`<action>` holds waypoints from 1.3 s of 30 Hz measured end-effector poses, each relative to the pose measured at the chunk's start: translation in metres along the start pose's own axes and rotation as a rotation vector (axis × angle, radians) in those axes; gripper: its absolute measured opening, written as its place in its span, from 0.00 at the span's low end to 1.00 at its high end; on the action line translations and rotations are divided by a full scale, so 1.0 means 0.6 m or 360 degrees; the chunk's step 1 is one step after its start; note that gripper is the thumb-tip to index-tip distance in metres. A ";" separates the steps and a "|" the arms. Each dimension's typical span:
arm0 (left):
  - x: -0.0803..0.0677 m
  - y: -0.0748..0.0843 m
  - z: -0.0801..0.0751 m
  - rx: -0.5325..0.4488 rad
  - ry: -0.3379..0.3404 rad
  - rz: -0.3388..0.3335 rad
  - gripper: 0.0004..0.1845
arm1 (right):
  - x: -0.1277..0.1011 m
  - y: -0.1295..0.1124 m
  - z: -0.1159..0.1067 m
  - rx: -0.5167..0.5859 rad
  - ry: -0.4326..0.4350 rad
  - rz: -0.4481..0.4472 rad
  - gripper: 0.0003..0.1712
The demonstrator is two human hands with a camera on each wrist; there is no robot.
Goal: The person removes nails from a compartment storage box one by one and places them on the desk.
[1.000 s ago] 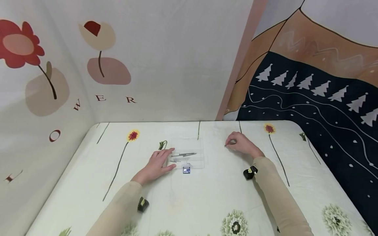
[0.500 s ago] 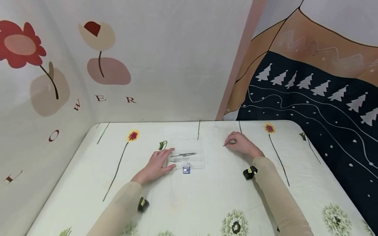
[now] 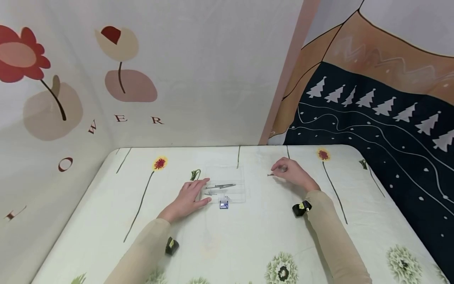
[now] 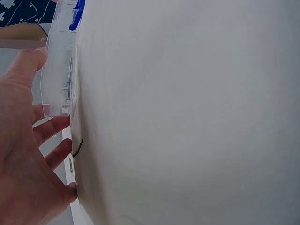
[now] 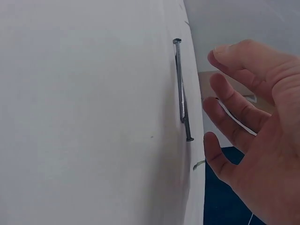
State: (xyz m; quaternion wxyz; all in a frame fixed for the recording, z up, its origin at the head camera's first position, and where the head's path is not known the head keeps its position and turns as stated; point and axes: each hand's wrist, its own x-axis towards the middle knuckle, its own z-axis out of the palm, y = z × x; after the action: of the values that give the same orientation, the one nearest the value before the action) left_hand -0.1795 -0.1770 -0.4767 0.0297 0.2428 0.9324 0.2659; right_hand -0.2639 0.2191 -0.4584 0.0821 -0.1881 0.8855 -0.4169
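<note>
Head view: the left hand (image 3: 186, 199) lies flat on the table (image 3: 248, 240) at frame centre-left, fingers straight, fingertips and thumb against the left edge of a clear plastic box (image 3: 225, 184). Nothing is gripped. Inside the box are several long nails (image 3: 220, 185) and a few shorter ones; a blue latch (image 3: 224, 204) sits at its near edge.

The right hand (image 3: 291, 174) is right of centre, well apart from the box. From this view it looks loosely arched over the cloth, with a thin grey line, the loose nails (image 3: 271, 174), poking out at its left; whether the fingers touch them cannot be told here.

Right wrist view settles it: two nails (image 5: 182, 91) lie side by side on the cloth, upper middle of the frame, heads at opposite ends. The right hand's fingers (image 5: 234, 105) are spread and relaxed just beside them, a gap showing between fingertips and metal. The hand holds nothing.

Left wrist view: the box (image 4: 61, 61) shows edge-on in the upper left, blue latch (image 4: 77, 14) at top, nails dimly visible through the wall. The left hand's fingers (image 4: 51, 129) press along its lower end, the thumb beside the wall.

Table covering: pale cloth printed with flowers. Both sleeves are beige.
</note>
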 end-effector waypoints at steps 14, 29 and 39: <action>0.000 0.003 -0.002 -0.0009 -0.0028 -0.0034 0.37 | 0.001 -0.015 0.023 0.0028 -0.0011 -0.0114 0.07; 0.001 0.002 -0.003 -0.0021 -0.0033 -0.0037 0.37 | 0.016 -0.063 0.081 0.0045 -0.0075 -0.0223 0.06; 0.001 -0.001 -0.001 -0.0022 -0.0007 -0.0015 0.36 | 0.032 -0.101 0.109 0.0065 -0.0135 -0.0263 0.06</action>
State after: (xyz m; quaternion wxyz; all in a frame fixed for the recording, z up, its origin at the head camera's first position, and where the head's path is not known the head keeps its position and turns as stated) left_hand -0.1802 -0.1777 -0.4765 0.0346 0.2389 0.9316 0.2716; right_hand -0.2460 0.1301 -0.4534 0.0886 -0.2762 0.8541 -0.4318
